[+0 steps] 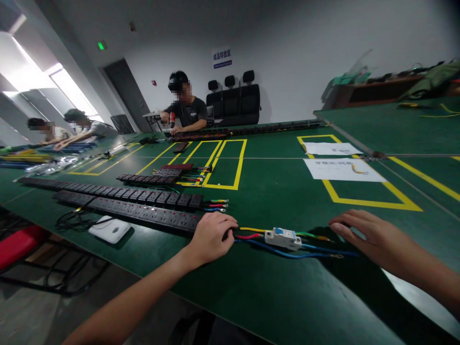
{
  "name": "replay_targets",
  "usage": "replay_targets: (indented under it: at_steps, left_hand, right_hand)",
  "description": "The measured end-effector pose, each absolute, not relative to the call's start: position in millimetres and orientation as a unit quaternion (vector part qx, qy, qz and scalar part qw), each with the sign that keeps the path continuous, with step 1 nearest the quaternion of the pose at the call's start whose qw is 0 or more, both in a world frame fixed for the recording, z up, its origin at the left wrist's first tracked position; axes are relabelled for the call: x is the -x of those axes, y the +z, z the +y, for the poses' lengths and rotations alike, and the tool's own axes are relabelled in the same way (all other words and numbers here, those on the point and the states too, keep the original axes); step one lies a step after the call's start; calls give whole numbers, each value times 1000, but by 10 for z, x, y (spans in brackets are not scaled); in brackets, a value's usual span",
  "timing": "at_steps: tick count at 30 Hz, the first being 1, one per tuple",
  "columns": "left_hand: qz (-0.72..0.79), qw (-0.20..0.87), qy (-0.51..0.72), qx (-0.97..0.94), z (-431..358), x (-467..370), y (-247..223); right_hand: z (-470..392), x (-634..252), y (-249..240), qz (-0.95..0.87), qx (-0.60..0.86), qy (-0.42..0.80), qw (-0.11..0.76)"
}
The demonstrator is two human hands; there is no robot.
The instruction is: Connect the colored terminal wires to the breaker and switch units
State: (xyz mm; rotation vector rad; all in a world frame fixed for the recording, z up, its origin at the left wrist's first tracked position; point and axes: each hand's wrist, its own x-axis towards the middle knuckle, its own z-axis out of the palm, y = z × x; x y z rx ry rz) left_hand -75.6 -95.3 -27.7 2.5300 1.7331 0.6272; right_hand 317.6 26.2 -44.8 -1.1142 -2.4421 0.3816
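My left hand (212,238) is wrapped over the right end of a long black socket strip (154,212) on the green table. From that end come yellow, red and blue wires (251,241), running to the right. A small white circuit breaker (283,238) with a blue switch sits among them; a red wire reaches its left side and a blue one leaves its right. Bare metal lugs cap some of the wire ends. My right hand (373,238), fingers apart and holding nothing, is just right of these ends. Behind lies a second black socket strip (118,192) with its own lugged wires.
Shorter socket strips (154,176) lie farther back among yellow tape outlines. A white box-shaped device (111,230) and coiled black cable are near the front edge. Paper sheets (343,170) lie at right. A co-worker (187,108) holds a red tool across the table; two more people sit at far left.
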Motion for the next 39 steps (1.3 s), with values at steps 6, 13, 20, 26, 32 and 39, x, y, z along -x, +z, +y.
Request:
replay_targets:
  at_steps: [6, 13, 20, 26, 32, 39]
  left_hand:
    - [555, 10, 207, -806, -982, 872, -220]
    - [510, 23, 195, -837, -1052, 928, -95]
    - [431, 10, 144, -891, -892, 691, -149]
    - [410, 3, 147, -900, -807, 647, -190]
    - [404, 2, 151, -902, -804, 671, -214]
    - [415, 19, 152, -897, -771, 635, -205]
  right_hand:
    - [44, -3006, -306, -879, 371, 198, 227]
    - [-200, -2508, -290, -909, 303, 201, 205]
    - [-134, -2379, -336, -899, 305, 220, 223]
    - [-150, -2344, -371, -897, 306, 224, 226]
    - [-174, -2288, -369, -885, 311, 255, 235]
    - [-207, -2222, -420, -880, 307, 260, 254]
